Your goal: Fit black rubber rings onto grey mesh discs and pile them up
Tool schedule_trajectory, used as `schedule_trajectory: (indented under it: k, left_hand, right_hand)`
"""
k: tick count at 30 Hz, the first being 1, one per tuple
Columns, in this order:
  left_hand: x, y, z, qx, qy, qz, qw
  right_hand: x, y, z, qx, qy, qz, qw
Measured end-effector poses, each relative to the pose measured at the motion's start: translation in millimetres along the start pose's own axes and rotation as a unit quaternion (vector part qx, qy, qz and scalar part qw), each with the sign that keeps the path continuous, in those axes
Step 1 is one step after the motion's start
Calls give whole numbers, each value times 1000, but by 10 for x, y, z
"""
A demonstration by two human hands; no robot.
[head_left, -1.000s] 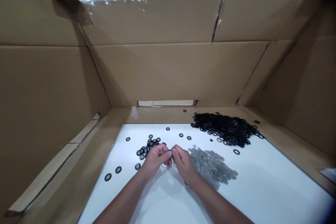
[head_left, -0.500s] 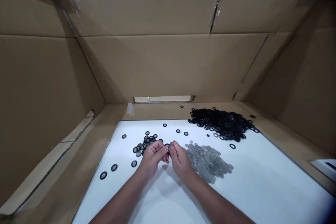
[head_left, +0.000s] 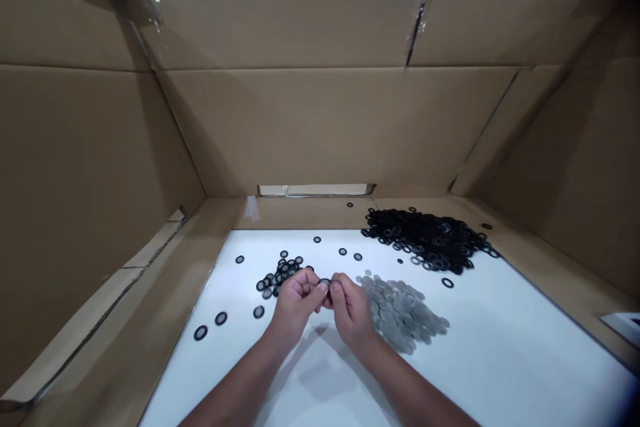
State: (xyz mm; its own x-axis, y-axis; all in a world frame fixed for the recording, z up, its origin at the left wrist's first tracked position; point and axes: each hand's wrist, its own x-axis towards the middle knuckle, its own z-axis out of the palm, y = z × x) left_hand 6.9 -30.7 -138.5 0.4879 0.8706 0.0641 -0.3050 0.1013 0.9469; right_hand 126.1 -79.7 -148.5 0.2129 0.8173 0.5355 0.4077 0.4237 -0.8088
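Observation:
My left hand [head_left: 299, 300] and my right hand [head_left: 351, 307] meet above the white board [head_left: 500, 347]. Between their pinched fingertips is a small black ring [head_left: 325, 282] with a pale centre, which both hands grip. Behind my left hand lies a cluster of black rings with grey discs inside [head_left: 284, 271]. To the right of my right hand spreads a heap of loose translucent grey discs [head_left: 403, 313]. Farther back on the right is a large pile of plain black rings [head_left: 430, 237].
Tall cardboard walls [head_left: 300, 127] surround the board on the left, back and right. Several single rings lie scattered, among them one at the left [head_left: 201, 333] and one at the right [head_left: 447, 283]. A slot [head_left: 315, 189] is cut low in the back wall.
The view has shifted slightly. My fingertips have moved a little around the ring, and my right thumb lies nearer to it. Both hands still hold it.

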Motion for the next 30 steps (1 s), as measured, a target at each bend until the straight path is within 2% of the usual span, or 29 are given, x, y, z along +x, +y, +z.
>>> schedule_trajectory:
  k: [3, 6, 9, 13, 16, 21, 26, 30]
  left_hand:
    - [5, 55, -34, 20, -19, -10, 1000]
    - [19, 83, -108, 31, -68, -41, 996]
    - [37, 69, -194, 10, -109, -68, 992]
    - [52, 29, -251, -6, -132, -77, 988]
    - [48, 14, -216, 3, -126, -73, 989]
    - [29, 29, -118, -45, -69, -58, 995]
    - [39, 81, -153, 23, -116, -66, 991]
    - [42, 99, -169, 34, -122, -73, 989]
  right_hand:
    - [5, 7, -30, -9, -9, -5, 1000]
    - [7, 19, -54, -23, -23, -9, 999]
    - [2, 32, -61, -31, -53, -9, 998]
    - [-23, 48, -45, -6, -74, -6, 997]
    - [-42, 51, -23, 9, -73, -7, 997]
    - [-31, 48, -18, 9, -30, 16, 999]
    - [21, 80, -82, 13, -63, 15, 998]
    - [37, 98, -109, -3, -87, 6, 996]
